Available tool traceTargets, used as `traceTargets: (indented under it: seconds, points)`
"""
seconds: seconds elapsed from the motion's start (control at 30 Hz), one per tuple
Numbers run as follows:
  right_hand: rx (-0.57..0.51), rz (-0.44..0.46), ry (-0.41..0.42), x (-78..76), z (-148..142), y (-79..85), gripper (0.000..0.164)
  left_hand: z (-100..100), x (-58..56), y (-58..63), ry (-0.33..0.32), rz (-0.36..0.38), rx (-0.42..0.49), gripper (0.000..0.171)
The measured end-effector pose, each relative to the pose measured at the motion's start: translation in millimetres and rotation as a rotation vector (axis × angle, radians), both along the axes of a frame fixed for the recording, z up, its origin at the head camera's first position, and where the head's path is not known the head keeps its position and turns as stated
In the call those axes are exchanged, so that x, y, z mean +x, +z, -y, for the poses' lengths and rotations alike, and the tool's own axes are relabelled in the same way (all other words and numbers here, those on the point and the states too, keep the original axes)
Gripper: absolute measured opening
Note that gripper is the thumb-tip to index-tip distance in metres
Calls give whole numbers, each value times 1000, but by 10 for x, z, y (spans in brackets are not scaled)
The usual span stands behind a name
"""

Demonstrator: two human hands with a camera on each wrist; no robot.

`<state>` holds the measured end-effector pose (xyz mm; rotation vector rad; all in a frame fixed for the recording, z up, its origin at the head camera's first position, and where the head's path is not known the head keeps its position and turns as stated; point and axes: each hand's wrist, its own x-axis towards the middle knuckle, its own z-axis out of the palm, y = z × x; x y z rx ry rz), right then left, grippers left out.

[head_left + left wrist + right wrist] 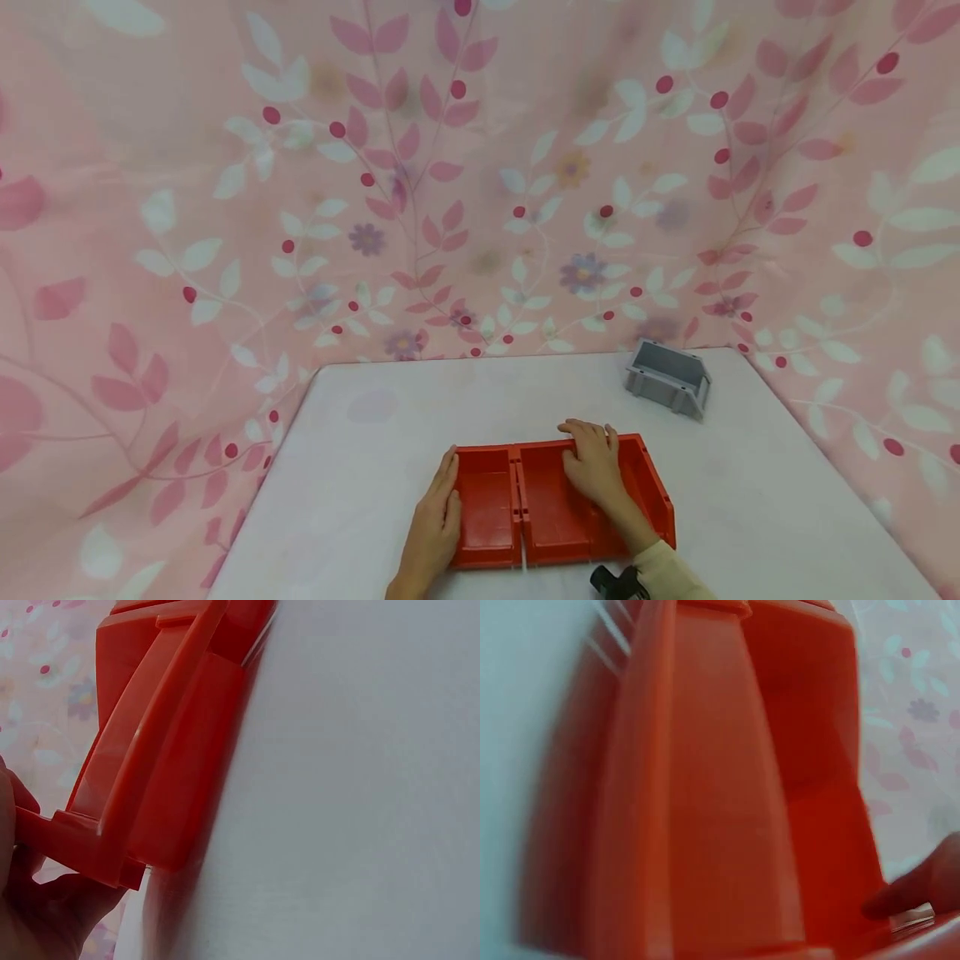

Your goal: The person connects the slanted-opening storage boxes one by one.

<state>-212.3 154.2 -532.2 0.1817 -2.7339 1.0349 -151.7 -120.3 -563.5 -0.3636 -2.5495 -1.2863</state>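
Note:
A red plastic bin (486,533) stands on the white table against a wider red bin section (555,533); a narrow seam runs between them. My left hand (432,529) holds the left bin's outer side wall, fingers outside and thumb at the rim. The left wrist view shows this hand around the corner of the red bin (169,750). My right hand (595,462) grips the back wall of the right section, thumb inside and fingers over the rim. In the right wrist view a fingertip (900,896) shows inside the red bin (727,787). My right forearm hides part of that section.
A grey plastic bin (667,379) sits near the table's back right corner. The white table (337,483) ends at a pink floral curtain or covering (480,208) behind and at the sides. A black device (618,583) is at my right wrist.

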Motion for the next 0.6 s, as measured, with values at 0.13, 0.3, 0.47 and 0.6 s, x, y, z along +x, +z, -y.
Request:
traceTargets:
  seconds: [0.13, 0.3, 0.47, 0.6]
  points:
    - [-8, 67, 33, -39, -77, 143, 40, -19, -16, -6, -7, -18, 21, 54]
    - [3, 85, 78, -148, -262, 363, 37, -14, -51, -28, -29, -6, 13, 54]
    - [13, 37, 112, -269, -516, 524, 39, 1, -44, -32, -12, 0, 12, 55]
    - [35, 1, 117, -391, -715, 623, 41, 16, -16, -14, -13, 15, 10, 55]
